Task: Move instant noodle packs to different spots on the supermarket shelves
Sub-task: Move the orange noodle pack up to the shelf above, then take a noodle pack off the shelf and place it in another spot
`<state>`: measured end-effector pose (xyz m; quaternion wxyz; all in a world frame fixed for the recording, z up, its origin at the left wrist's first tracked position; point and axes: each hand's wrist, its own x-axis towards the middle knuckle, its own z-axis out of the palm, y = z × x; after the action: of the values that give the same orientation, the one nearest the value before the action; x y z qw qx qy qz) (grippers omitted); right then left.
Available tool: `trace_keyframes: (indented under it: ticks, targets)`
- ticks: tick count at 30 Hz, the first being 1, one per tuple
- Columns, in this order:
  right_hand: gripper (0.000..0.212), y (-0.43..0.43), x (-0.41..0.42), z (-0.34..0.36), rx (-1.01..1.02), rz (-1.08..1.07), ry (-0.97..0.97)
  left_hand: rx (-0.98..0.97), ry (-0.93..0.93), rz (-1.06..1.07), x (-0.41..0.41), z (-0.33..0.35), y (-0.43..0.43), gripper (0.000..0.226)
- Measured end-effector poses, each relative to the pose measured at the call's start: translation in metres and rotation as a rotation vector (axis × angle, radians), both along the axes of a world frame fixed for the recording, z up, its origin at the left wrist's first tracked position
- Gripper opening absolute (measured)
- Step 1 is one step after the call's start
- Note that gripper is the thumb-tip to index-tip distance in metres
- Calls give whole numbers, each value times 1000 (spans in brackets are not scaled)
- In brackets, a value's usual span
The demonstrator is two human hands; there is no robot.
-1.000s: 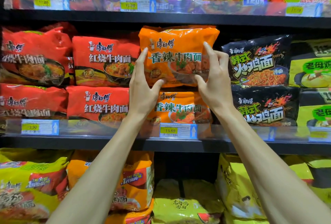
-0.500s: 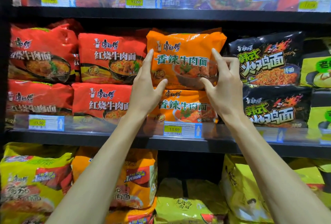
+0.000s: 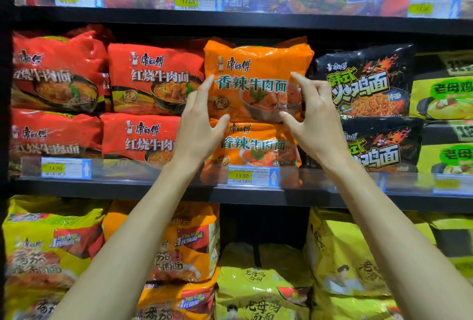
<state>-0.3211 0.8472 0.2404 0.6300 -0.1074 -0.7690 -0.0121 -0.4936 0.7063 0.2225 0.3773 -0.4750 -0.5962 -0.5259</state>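
Note:
An orange instant noodle pack lies on top of a second orange pack on the middle shelf, between red packs and black packs. My left hand grips its lower left corner, thumb under the bottom edge and fingers up the left side. My right hand grips the lower right corner with curled fingers on the pack's front and its thumb at the bottom edge. Both hands cover the pack's lower corners.
Red packs are stacked to the left and black packs to the right, with yellow-green ones further right. A clear rail with price tags runs along the shelf's front. Purple and red packs fill the shelf above, yellow and orange ones the shelf below.
The view has shifted slightly. My right hand's fingers have curled from the pack's right edge onto its front. The orange pack stays on top of its stack.

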Motion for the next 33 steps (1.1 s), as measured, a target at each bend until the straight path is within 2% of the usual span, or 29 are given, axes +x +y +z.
trace_keyframes:
  ticks: [5, 8, 11, 15, 23, 33]
  targets:
    - [76, -13, 18, 5, -65, -76, -176, -102, 9, 38, 8, -5, -14, 70]
    - [71, -28, 33, 3, -56, -179, -313, -212, 51, 140, 10, -7, -29, 63]
    - [69, -50, 54, -8, -28, -291, -569, -440, 79, 271, 17, -11, -50, 58]
    - [71, -81, 77, -43, -63, -335, -875, -668, 150, 377, 39, -35, -80, 64]
    - [71, -100, 83, -108, -242, -283, -1142, -989, 129, 190, 61, -105, -98, 60]
    - [75, -91, 104, -180, -439, -321, -1301, -1120, 33, 121, 52, -188, -110, 63]
